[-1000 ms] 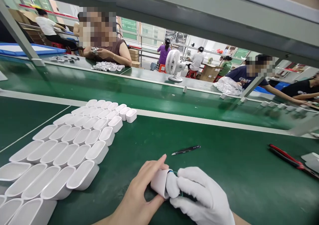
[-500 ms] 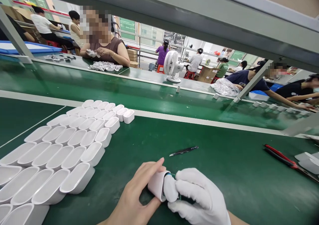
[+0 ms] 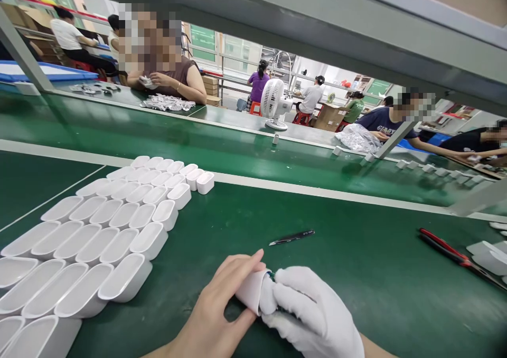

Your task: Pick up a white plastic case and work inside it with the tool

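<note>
My bare left hand point(image 3: 216, 310) grips a small white plastic shell point(image 3: 249, 293) just above the green mat, thumb and fingers wrapped around its left side. My right hand point(image 3: 312, 313), in a white cloth glove, presses its fingers into the shell's open end. A bit of green shows at the shell's mouth, mostly hidden by the glove. Left of my hands stand rows of identical white oval shells point(image 3: 99, 226), open side up, packed close together.
Black tweezers point(image 3: 292, 237) lie on the mat beyond my hands. Red-handled pliers point(image 3: 455, 251) and white parts point(image 3: 489, 255) sit at the right. A conveyor belt point(image 3: 237, 152) runs across, with a white fan point(image 3: 274, 103) and seated workers on its far side.
My hands stay together on the shell; the gloved fingers have shifted slightly at its opening. The view has drifted a little, nothing else on the mat moved.
</note>
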{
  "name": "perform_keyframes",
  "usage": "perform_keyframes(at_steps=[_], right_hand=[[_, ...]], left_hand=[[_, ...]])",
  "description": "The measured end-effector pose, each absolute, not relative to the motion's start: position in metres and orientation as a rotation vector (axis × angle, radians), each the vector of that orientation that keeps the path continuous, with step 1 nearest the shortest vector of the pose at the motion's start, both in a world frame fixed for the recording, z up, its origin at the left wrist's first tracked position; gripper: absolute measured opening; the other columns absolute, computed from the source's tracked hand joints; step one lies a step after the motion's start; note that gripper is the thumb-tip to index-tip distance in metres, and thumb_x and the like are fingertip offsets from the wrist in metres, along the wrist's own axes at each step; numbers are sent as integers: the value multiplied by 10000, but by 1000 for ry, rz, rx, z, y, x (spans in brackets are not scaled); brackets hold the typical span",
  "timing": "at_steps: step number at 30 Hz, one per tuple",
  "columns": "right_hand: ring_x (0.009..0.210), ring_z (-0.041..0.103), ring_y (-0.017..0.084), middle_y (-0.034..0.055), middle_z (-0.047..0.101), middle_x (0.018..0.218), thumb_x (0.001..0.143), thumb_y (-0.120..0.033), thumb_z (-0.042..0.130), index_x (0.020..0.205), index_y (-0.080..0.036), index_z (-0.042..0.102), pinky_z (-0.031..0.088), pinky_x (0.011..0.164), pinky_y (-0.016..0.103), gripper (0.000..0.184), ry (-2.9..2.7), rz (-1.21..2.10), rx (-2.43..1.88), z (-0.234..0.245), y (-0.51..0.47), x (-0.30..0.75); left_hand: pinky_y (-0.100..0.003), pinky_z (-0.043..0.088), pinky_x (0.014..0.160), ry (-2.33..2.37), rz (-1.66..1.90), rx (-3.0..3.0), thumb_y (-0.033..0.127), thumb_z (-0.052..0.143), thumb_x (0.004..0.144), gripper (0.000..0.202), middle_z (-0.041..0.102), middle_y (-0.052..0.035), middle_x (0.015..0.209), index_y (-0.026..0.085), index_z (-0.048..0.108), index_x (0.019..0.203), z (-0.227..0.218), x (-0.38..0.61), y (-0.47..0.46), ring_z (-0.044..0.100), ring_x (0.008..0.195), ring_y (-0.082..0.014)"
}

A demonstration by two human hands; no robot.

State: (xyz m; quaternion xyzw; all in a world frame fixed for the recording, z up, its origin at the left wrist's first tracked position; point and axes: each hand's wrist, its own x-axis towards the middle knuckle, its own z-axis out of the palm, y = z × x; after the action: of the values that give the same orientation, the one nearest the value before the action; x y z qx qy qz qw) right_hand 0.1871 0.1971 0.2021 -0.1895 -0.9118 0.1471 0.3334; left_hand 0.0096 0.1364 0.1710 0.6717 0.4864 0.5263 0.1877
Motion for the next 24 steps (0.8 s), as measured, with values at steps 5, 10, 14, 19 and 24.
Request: perform_keyframes(at_steps=[5, 10, 14, 19, 24], right_hand=[[864, 596, 172, 57, 593, 997, 815, -364, 629, 1163, -261, 531, 520, 765, 296, 376, -2135, 924, -515, 196, 205, 193], [974, 586, 195, 110, 556, 1160, 735, -513, 677, 1244, -241, 474, 484, 861, 373, 612, -1763, 1760, -646, 188, 211, 186], [704, 563, 127, 19, 584, 760, 756, -446, 673, 886, -145, 599, 476, 714, 284, 336, -1737, 2132, -498, 200, 213, 174], [677, 562, 118, 6, 600, 729, 703, -306, 736, 812, -138, 570, 456, 665, 242, 260, -1572, 2028, -802, 202, 206, 168], [712, 598, 160, 39, 630, 776, 758, -360, 656, 846, -160, 557, 484, 674, 293, 240, -1780, 1757, -1023, 197, 205, 177]], left_hand=[[-275, 528, 871, 1387, 1397, 1706, 69, 602, 772, 681, 621, -9, 1114, 370, 390, 1345, 169, 9, 134, 593, 1027, -191], [-364, 425, 1040, 1362, 1284, 1609, 56, 654, 728, 741, 614, 35, 1157, 426, 405, 1320, 167, 11, 131, 545, 1148, -204], [-419, 332, 1104, 1271, 1243, 1586, 63, 687, 706, 753, 614, 53, 1185, 447, 425, 1299, 169, 11, 131, 505, 1205, -212], [-388, 387, 1073, 1236, 1179, 1332, 166, 769, 666, 685, 446, -12, 1382, 358, 501, 1266, 170, 11, 134, 425, 1271, -259], [-348, 457, 1004, 1157, 1125, 1159, 344, 734, 721, 436, 516, -35, 1299, 296, 621, 1140, 171, 13, 138, 516, 1169, -253]])
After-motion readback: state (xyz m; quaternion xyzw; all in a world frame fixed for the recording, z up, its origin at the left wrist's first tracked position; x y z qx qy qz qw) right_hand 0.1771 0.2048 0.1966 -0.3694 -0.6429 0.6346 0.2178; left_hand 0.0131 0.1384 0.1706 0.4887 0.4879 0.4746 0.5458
